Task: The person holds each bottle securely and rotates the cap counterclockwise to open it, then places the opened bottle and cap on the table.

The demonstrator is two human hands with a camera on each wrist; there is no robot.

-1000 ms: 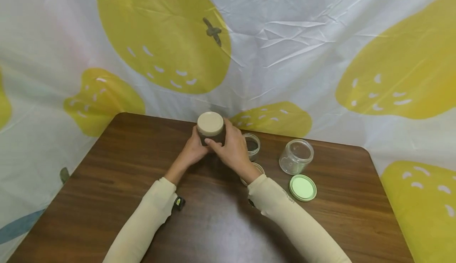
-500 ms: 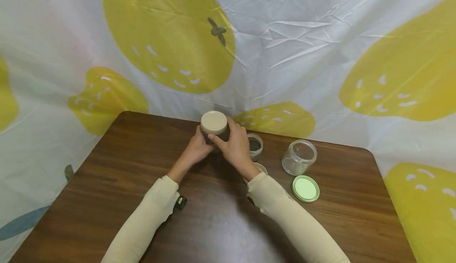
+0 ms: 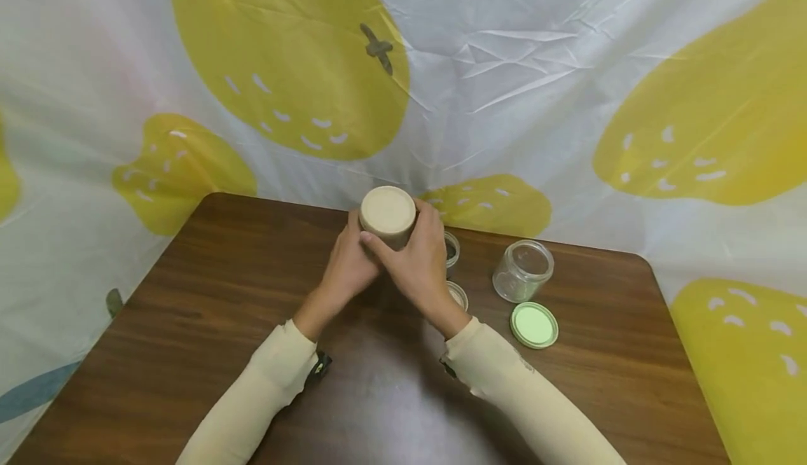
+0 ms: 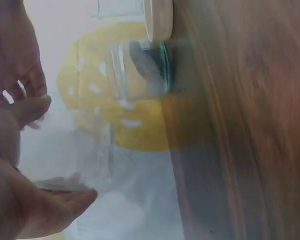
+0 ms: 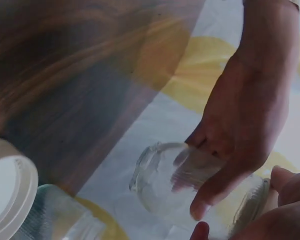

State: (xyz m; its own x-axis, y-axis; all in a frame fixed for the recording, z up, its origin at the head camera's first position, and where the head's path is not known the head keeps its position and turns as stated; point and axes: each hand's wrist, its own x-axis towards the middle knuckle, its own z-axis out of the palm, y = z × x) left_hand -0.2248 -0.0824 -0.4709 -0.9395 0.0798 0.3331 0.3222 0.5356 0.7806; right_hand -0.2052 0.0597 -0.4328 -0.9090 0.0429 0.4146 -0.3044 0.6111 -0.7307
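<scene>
The clear jar (image 5: 157,177) is held up off the worktop (image 3: 618,360), capped with a beige lid (image 3: 387,209). Over the past second the lid has come to look larger and sits a little higher and further right in the head view, so the jar is probably being raised towards the person. The left hand (image 3: 350,262) is wrapped round the jar's body. The right hand (image 3: 420,258) grips it too, thumb across the front and fingers by the rim. With the lid on and both hands grasping, the work seems centred on this one jar; whether the lid is fully seated cannot be told.

Just right of the right hand stands a second jar (image 3: 452,255), partly hidden, with a pale-rimmed lid (image 3: 459,297) near it. Further right are an uncapped jar (image 3: 523,274) and, just in front of it, a green lid (image 3: 534,325); these have stayed where they were.
</scene>
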